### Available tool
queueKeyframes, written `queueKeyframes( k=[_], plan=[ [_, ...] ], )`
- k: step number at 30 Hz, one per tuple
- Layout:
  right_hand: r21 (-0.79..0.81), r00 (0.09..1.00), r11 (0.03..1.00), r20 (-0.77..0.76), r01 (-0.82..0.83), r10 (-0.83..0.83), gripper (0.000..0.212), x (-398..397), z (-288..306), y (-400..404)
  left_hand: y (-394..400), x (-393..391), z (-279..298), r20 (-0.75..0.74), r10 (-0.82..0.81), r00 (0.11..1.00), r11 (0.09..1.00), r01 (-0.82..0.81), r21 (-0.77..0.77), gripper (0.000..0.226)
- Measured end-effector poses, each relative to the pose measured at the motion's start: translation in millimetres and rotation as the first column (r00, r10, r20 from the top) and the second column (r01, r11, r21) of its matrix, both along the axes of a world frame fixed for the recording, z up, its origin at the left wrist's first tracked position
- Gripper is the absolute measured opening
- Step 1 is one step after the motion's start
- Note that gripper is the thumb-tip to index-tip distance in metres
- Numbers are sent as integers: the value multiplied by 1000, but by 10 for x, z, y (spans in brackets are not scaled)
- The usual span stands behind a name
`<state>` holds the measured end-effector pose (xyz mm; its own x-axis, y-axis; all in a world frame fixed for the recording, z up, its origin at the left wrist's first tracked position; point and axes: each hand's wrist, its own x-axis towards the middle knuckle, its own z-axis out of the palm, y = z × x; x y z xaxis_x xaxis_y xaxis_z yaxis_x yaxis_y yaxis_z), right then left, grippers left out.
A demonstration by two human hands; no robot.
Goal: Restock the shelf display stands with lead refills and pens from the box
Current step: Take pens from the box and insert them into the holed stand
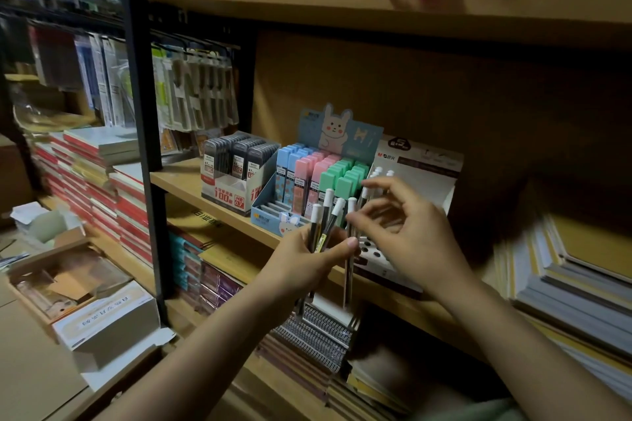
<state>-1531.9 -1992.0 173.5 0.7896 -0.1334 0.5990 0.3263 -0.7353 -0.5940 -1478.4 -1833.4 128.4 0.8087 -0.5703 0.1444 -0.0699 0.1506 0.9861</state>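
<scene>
Frame centre: left hand gripping white-capped pens; right hand pinching one pen; pastel lead-refill stand behind.

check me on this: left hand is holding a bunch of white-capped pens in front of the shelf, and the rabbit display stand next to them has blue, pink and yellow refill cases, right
Not quite. In the head view the left hand does hold the bunch of white-capped pens in front of the shelf, but the refill cases in the rabbit display stand are blue, pink and green, not yellow.

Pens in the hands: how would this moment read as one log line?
left hand: holds bunch of pens | right hand: pinching one pen | target: white pen stand | pastel refill stand: stocked
</scene>
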Motion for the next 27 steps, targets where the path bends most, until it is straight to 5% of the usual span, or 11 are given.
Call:
queueKeyframes(
  k=[5, 11, 17, 22, 27],
  plan=[
    [115, 994, 990, -74, -77, 86, 25, 0, -13, 60, 16, -2, -7, 52, 29, 998, 1000, -30, 10, 19],
    [448, 971, 877, -65, -176, 229, 26, -10, 94, -13, 73, -18, 18, 59, -87, 994, 996, 86, 13, 21],
    [416, 977, 888, 7, -195, 212, 32, -21, 52, 13, 24, -15, -35, -22, -34, 999, 999, 34, 5, 23],
    [423, 988, 894, 98, -149, 118, 36, -1, 190, -201, 91, 113, -26, -322, -93, 942, 995, 79, -57, 50],
    [259, 970, 965, 240, -36, -28, 39, -11, 218, -418, 196, 179, -15, -513, -176, 840, 984, 134, -118, 50]
  ],
)
